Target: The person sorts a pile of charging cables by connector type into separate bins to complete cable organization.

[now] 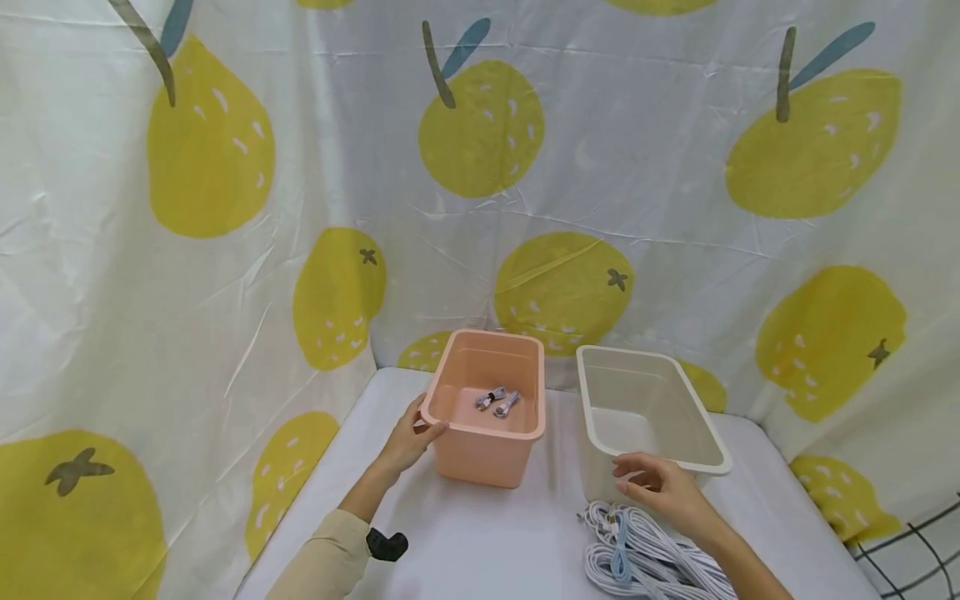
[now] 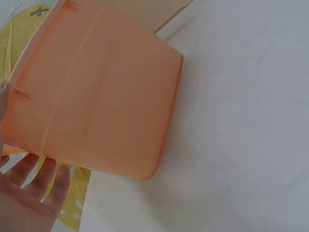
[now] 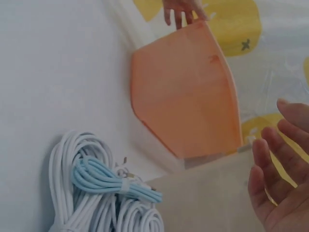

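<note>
My left hand [image 1: 408, 435] holds the near left corner of an orange plastic bin [image 1: 483, 460], thumb at the rim and fingers along its left side. Inside that bin lie two small bundled cables [image 1: 491, 398], one of them dark-banded. To the right stands a beige bin [image 1: 600, 467] whose visible floor is bare. My right hand [image 1: 667, 492], fingers loosely bent and holding nothing, hovers by its near rim. Beneath the right hand is a pile of coiled white cables [image 1: 645, 567]. A light blue coiled cable [image 3: 99, 179] rests on top of them.
Both bins stand on a white-covered table [image 1: 480, 542], near its back edge. A curtain [image 1: 570, 183] printed with yellow fruit hangs behind and at the sides. At the lower right, a black wire grid [image 1: 911, 550] shows beside the table.
</note>
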The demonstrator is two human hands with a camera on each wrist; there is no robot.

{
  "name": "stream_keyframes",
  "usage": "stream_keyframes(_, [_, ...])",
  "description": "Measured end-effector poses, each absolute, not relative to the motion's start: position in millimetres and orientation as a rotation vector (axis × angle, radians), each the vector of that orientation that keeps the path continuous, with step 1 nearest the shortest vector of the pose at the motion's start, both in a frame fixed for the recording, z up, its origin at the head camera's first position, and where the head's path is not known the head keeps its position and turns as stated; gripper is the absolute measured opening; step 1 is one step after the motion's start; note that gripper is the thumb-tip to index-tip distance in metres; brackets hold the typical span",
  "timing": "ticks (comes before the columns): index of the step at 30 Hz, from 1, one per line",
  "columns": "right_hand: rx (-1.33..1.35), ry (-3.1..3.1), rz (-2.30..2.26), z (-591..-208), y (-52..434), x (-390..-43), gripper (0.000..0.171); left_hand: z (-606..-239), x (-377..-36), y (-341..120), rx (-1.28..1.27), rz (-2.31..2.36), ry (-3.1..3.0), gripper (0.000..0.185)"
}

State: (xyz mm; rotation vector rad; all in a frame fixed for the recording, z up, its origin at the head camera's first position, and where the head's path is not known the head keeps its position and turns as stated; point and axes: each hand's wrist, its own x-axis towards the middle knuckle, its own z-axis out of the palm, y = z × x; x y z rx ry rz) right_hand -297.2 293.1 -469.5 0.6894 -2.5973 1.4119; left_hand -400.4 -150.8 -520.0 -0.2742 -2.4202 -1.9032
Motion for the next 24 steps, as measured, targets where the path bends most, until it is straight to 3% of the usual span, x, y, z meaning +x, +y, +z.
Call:
stream_keyframes(9, [0.727,-2.621,1.481,-504,301,-287,0.032,-519,-398,-152,-0.256,-1.905,-2.432,0.087])
stream_keyframes(24, [0.511,-2.707,1.294,-545,315,-281,0.033,-520,-399,-150,-0.259,-1.903,-2.424,0.081])
